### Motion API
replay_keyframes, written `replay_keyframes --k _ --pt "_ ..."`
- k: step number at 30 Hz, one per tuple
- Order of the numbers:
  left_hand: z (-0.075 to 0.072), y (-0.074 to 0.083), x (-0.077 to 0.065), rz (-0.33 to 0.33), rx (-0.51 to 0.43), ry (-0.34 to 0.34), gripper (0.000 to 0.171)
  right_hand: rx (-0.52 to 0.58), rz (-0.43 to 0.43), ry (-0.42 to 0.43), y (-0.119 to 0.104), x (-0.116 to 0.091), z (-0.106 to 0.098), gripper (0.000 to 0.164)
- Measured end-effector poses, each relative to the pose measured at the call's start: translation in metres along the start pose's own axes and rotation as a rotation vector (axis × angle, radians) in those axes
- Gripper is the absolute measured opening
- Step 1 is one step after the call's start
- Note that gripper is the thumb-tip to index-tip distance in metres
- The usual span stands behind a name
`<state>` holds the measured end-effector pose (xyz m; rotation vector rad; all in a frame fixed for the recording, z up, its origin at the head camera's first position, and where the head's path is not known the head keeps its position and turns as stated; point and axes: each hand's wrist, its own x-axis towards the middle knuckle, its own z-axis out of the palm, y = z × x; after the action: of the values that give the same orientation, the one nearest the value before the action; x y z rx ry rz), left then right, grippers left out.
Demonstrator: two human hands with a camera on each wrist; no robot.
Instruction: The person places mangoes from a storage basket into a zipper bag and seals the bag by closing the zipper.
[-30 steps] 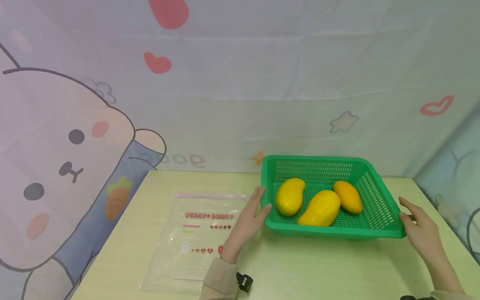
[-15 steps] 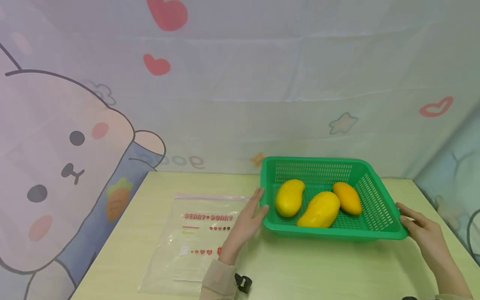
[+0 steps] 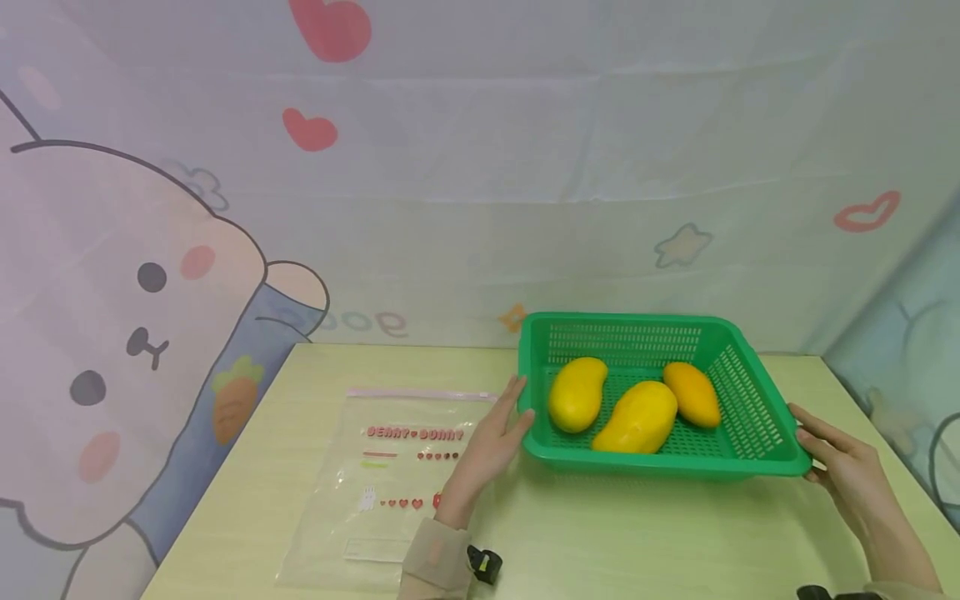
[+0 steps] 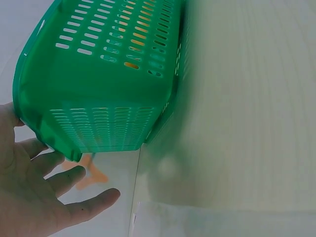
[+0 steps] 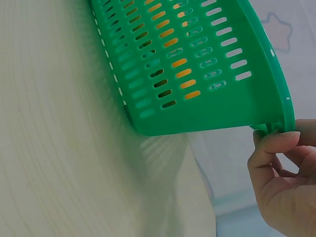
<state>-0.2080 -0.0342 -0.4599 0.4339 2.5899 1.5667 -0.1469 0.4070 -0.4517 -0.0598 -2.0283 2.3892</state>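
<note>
A green plastic basket (image 3: 667, 464) with slotted walls stands at the back right of the table. Inside it lie a yellow mango (image 3: 579, 395), a larger yellow mango (image 3: 637, 419) and a more orange mango (image 3: 692, 395). My left hand (image 3: 487, 446) touches the basket's left side, thumb near the front corner; its fingers (image 4: 94, 205) look spread and fairly straight in the left wrist view. At the right end, my right hand (image 3: 847, 467) pinches the rim between thumb and curled fingers, as the right wrist view (image 5: 291, 173) shows.
A clear zip bag (image 3: 352, 483) with pink and red print lies flat on the pale table (image 3: 637, 533), partly under the left forearm. Directly behind the table hangs a printed cloth (image 3: 480, 167). A dark cable (image 3: 934, 467) hangs at the right edge.
My right hand has closed in on the basket's right rim, its fingers now round the edge. The left hand stays at the left side; basket and mangoes hardly differ.
</note>
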Motion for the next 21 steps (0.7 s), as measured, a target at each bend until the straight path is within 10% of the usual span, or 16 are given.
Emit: replay_keyframes --k 21 --pt "0.0017 0.0003 -0.0022 0.003 -0.015 0.001 0.057 0.025 0.024 -0.005 0.002 -0.0009 -0.0012 0.036"
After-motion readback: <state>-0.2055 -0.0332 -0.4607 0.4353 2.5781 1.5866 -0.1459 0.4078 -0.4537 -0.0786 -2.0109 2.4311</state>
